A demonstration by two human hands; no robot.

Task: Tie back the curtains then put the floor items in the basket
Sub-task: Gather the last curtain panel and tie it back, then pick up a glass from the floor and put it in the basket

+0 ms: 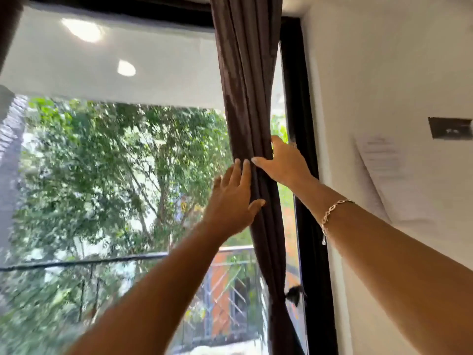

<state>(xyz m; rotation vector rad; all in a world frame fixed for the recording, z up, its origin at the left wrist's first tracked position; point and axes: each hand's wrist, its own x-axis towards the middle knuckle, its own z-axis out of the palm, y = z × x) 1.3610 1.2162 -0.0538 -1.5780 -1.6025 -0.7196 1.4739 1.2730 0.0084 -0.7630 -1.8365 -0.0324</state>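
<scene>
Head view, both arms raised to the window's right edge. I find the curtain (245, 98), dark brown and gathered into one narrow bunch of vertical folds, hanging just beside the black window frame (297, 98). Lower down the bunch narrows to a waist where a dark tie (295, 294) sits against the frame.

Left hand (231, 201): reaches up from lower centre with the back of the hand toward the camera. Its fingers (240, 172) are straight and close together, lying against the left side of the bunch, and the thumb tip touches the folds. It presses and grasps nothing.

Right hand (281, 165): comes in from the right, slightly higher than the left. The bunch sits in the fork between thumb and forefinger, with the thumb laid across the front folds and the forefinger going up along the right edge. I take this as a hold around the curtain; the other fingers are hidden behind the fabric. The two hands nearly meet on the front of the bunch.

Both forearms are extended and bare. A gold chain bracelet (332, 213) hangs on the right wrist. On the white wall (384, 60) to the right are a sheet of paper (381, 160) and a dark switch plate (450, 128). Blurred green trees (115, 162) and a railing (225, 285) show through the glass.
</scene>
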